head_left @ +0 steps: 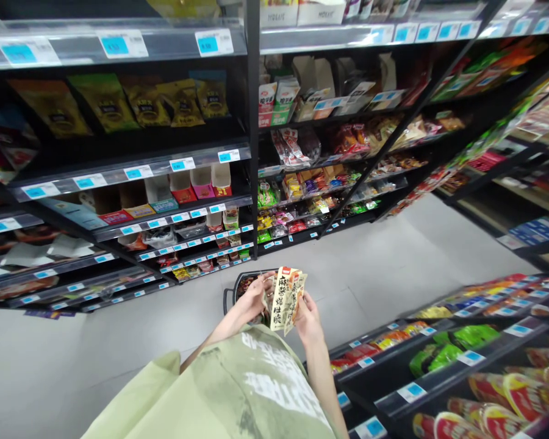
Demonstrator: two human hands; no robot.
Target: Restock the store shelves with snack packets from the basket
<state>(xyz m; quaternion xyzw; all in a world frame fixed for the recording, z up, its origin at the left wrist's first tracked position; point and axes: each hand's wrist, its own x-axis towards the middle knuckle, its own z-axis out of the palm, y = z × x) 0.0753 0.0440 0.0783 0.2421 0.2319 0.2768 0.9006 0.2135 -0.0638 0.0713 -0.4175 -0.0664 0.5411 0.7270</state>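
Observation:
Both my hands hold a small stack of cream-coloured snack packets with black lettering and a red mark on top, just above my green shirt. My left hand grips the packets from the left, fingers curled round their edge. My right hand holds them from the right and below, fingers closed on them. Below and behind the packets sits a dark shopping basket on the floor, with a few items inside that I cannot make out.
Black shelving full of snack bags and boxes runs along the left and back, with blue price tags on the edges. A lower shelf of red and green packets stands at my right. Grey floor forms an aisle between them.

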